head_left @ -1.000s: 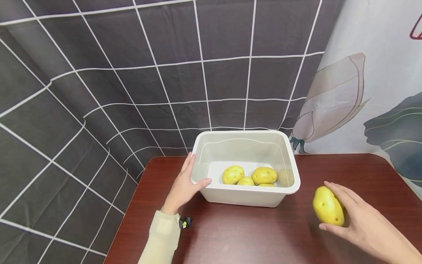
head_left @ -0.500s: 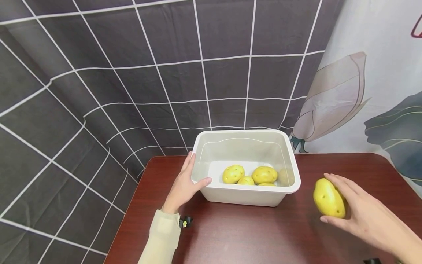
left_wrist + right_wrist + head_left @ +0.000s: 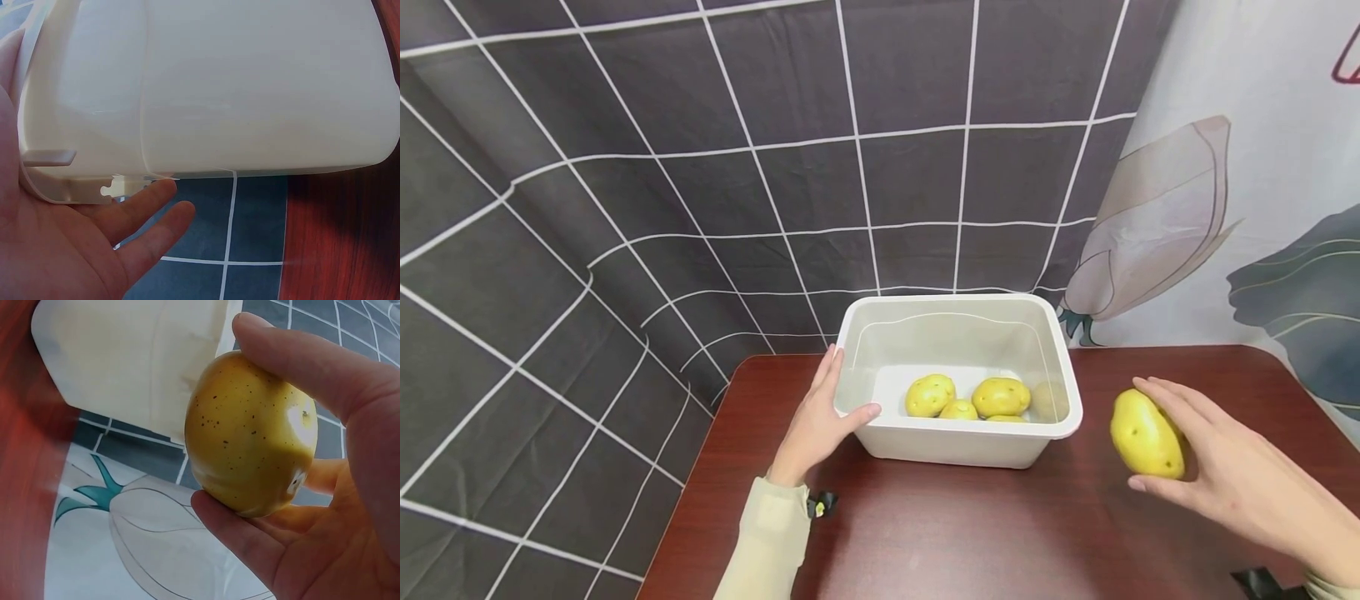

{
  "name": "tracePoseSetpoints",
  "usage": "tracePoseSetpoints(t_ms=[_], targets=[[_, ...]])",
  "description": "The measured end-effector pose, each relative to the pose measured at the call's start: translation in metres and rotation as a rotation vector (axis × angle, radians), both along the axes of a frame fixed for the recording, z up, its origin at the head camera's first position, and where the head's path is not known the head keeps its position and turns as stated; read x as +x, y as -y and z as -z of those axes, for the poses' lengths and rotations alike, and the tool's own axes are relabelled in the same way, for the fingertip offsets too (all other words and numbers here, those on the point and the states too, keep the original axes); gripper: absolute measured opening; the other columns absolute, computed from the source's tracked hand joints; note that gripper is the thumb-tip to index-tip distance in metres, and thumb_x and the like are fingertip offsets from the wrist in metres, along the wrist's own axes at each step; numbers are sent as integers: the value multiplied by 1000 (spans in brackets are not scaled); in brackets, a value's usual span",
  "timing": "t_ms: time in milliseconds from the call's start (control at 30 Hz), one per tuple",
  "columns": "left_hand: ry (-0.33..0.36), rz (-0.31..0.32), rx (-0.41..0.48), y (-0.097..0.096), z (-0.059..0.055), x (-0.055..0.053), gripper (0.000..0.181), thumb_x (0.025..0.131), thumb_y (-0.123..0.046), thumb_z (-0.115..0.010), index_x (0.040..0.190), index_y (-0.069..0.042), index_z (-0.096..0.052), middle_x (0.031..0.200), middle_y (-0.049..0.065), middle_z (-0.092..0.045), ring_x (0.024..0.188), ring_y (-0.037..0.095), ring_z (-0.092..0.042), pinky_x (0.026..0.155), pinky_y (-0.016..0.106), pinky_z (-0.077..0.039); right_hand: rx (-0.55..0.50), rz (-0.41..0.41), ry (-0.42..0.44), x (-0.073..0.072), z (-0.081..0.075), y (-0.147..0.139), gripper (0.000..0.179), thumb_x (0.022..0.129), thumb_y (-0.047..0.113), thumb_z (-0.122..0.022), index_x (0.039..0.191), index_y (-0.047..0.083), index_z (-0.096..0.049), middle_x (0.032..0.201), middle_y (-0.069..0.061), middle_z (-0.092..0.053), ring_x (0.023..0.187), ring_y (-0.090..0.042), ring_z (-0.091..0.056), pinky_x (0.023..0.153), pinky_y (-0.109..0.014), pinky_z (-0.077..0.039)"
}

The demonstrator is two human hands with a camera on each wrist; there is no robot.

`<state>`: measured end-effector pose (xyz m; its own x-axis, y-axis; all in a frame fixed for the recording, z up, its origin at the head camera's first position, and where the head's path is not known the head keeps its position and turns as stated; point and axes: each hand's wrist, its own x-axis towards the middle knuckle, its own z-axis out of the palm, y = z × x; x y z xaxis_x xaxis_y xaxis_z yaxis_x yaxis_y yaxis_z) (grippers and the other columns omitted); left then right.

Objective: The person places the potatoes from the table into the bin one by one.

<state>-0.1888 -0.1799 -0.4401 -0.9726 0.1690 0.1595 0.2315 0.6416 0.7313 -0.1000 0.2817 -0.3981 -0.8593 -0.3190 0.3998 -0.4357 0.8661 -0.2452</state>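
A yellow potato (image 3: pixel 1145 435) is held above the table in my right hand (image 3: pixel 1232 467), thumb on the near side and fingers on the far side. In the right wrist view, dark specks dot this potato (image 3: pixel 250 434) between thumb and fingers. My left hand (image 3: pixel 816 425) rests at the front left corner of a pale grey plastic bin (image 3: pixel 955 446), thumb over the rim and fingers along the left side. The left wrist view shows the fingers stretched out beside the bin wall (image 3: pixel 250 94). Several yellow potatoes lie in the bin, among them one at left (image 3: pixel 930 395) and one at right (image 3: pixel 1002 397).
The bin stands on a dark red wooden table (image 3: pixel 940 533), near its back edge. A dark cloth with white grid lines (image 3: pixel 917 183) hangs behind and to the left. At right hangs a white curtain (image 3: pixel 1285 167) with flower prints.
My right hand has risen with the potato and moved slightly away from me. The left hand and the bin stay in place.
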Motion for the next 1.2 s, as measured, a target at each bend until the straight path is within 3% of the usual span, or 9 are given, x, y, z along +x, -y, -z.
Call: tracePoseSetpoints(t_ms=[100,367,567,1200], targets=[[5,-4,2,0,0,0,103,83,-54,-77,162,-16,-22,168,-2,-15,148,28,-30,113,57,-32,-1,-25,-12,-2,-4,0,116,51,43,-99,148,9,-45,133,-13,-52,100,-24,-54,83,-4,-28],[8,-10,-1,0,0,0,103,83,-52,-78,162,-16,-22,168,-4,-14,148,27,-29,113,56,-32,47,-21,-35,-4,-13,4,112,52,49,-97,145,10,-49,133,-8,-51,89,-17,-56,71,-13,-40],[10,-6,1,0,-1,1,102,84,-53,-77,162,-16,-22,168,-7,-13,148,26,-29,114,56,-31,51,-31,-21,-8,-19,9,109,54,46,-97,145,9,-48,133,-8,-47,82,-16,-58,60,-31,-50],[9,-5,4,0,-1,1,103,84,-53,-77,162,-16,-22,168,-6,-14,148,26,-30,114,55,-31,89,-83,-31,-21,-30,16,107,54,43,-98,142,6,-50,133,-10,-48,90,-20,-61,64,-39,-53]])
